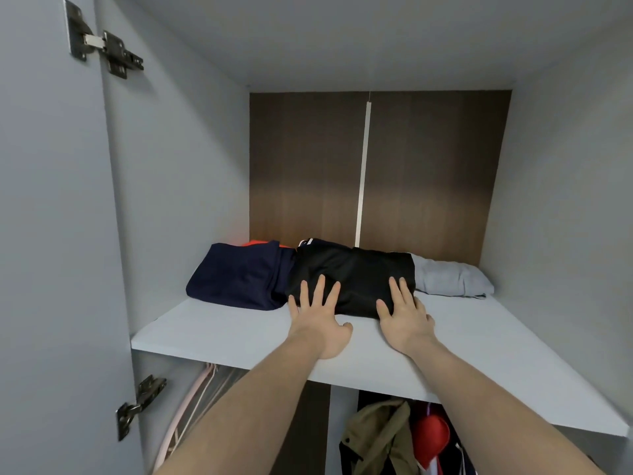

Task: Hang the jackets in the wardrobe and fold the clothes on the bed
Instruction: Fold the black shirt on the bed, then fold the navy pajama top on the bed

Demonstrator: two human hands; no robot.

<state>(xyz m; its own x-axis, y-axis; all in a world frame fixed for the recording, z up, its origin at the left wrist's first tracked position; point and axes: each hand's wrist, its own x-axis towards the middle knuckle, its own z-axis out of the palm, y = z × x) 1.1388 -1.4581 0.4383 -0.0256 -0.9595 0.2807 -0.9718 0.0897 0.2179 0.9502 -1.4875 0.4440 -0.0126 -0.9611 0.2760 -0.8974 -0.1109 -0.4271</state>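
On the shelf (212, 332), flat released hands (320, 315) (402, 311) against black garment (356, 275), orange item (260, 243) mostly hidden.

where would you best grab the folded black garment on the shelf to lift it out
Take the black garment by its near folded edge from the front, a hand at each front corner. That edge faces the shelf opening; navy clothes and a grey piece crowd its sides.

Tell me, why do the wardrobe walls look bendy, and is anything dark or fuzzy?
Head view: the wide lens bows the grey side wall and stretches the shelf at the edges; the wooden back panel is dimmer near the top; the black folded garment is so dark its creases barely show; the picture looks slightly soft overall.
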